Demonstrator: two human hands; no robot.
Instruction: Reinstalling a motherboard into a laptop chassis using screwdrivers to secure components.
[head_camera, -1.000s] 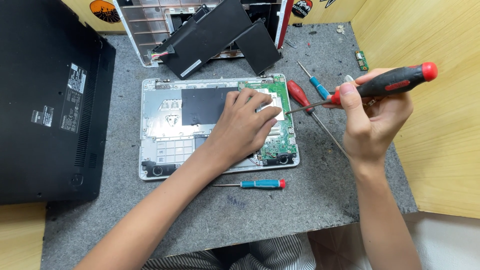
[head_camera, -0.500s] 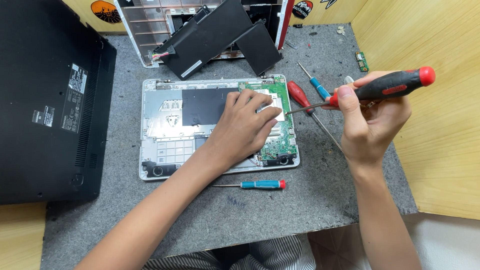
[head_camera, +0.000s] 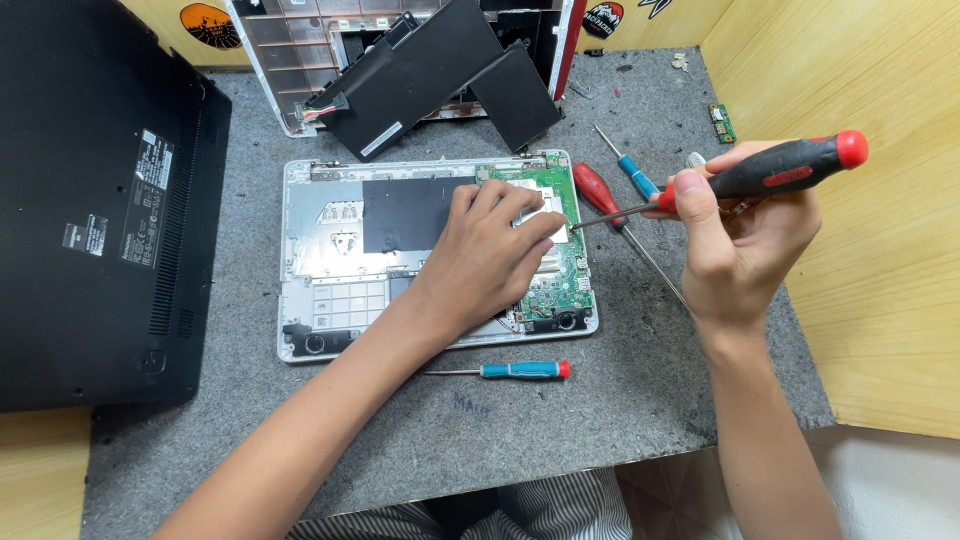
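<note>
Left hand (head_camera: 490, 255) rests flat on the fragile green circuit board (head_camera: 555, 270); right hand (head_camera: 740, 235) grips a stiff screwdriver (head_camera: 770, 172) by its handle.

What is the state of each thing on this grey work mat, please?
Opened white laptop base: cover off, green circuit board exposed.
Left hand: open, flat on the board.
Right hand: closed around black-and-red screwdriver, raised over the mat.
Small blue screwdriver with red cap: lying loose.
Black laptop cover: detached, lying at left.
</note>
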